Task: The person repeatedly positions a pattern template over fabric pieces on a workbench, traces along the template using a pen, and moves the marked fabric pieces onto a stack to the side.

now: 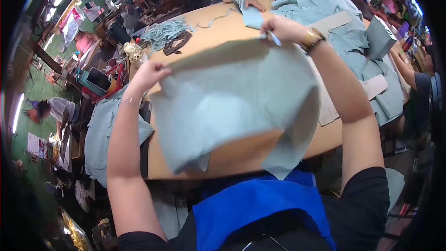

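A large grey-green fabric piece (232, 88) hangs stretched between my two hands above the table, its lower part blurred by motion. My left hand (151, 73) is closed on its upper left corner. At the upper right, my right hand (284, 30) pinches its top edge. A slim white-and-blue object, perhaps a pen or chalk (274, 38), also sticks out from the right fingers. The fabric's lower edge curves up in the middle, with a loose flap hanging at the right near my blue apron (260, 204).
The tan table (209, 30) holds a heap of fabric strips (165, 32), stacked grey-green cloth (320, 0) and cardboard pieces (374, 86). More cloth (100, 135) drapes at the left edge. Across the table, a person's hands (253, 2) handle fabric. Other people work around.
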